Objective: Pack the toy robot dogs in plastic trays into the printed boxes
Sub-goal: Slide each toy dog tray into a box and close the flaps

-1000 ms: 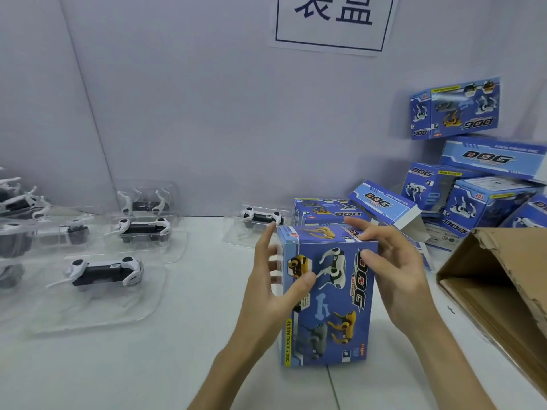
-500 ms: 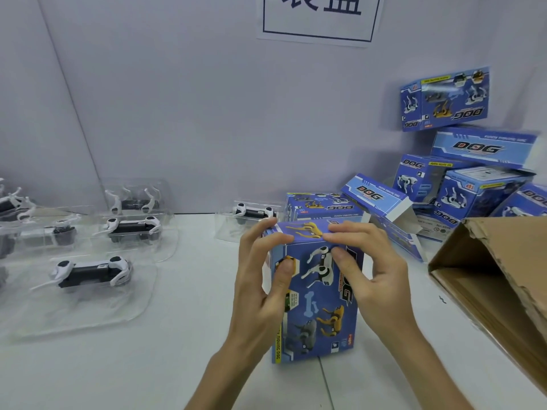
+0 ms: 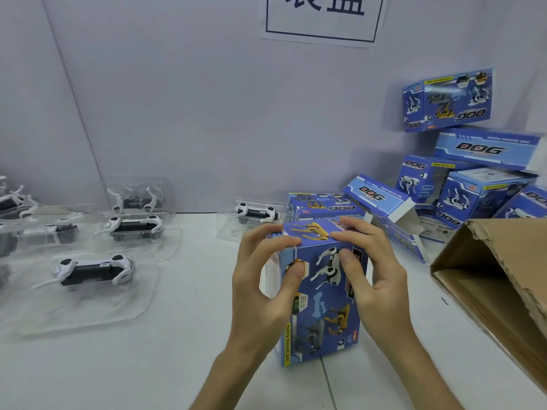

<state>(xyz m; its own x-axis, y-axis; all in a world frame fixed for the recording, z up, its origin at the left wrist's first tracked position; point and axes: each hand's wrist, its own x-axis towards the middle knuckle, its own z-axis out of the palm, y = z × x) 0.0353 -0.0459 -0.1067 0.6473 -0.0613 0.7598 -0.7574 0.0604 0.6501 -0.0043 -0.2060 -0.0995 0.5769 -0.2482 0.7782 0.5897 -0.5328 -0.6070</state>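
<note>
A blue printed box (image 3: 321,318) stands upright on the white table in front of me. My left hand (image 3: 263,279) grips its upper left corner, fingers curled over the top edge and thumb on the front face. My right hand (image 3: 370,276) grips the upper right, fingers over the top flap and thumb on the front. Several black-and-white toy robot dogs lie in clear plastic trays at the left: the nearest (image 3: 94,269), another (image 3: 134,226) behind it, and one (image 3: 256,213) just behind the box.
A pile of blue printed boxes (image 3: 473,190) fills the back right; one (image 3: 381,202) lies with its flap open. An open brown carton (image 3: 497,279) lies on its side at the right. A grey wall with a paper sign (image 3: 322,16) stands behind.
Both hands moved from the box's sides to its top edge and now press down on the top flap. The box has stayed upright in the same spot.
</note>
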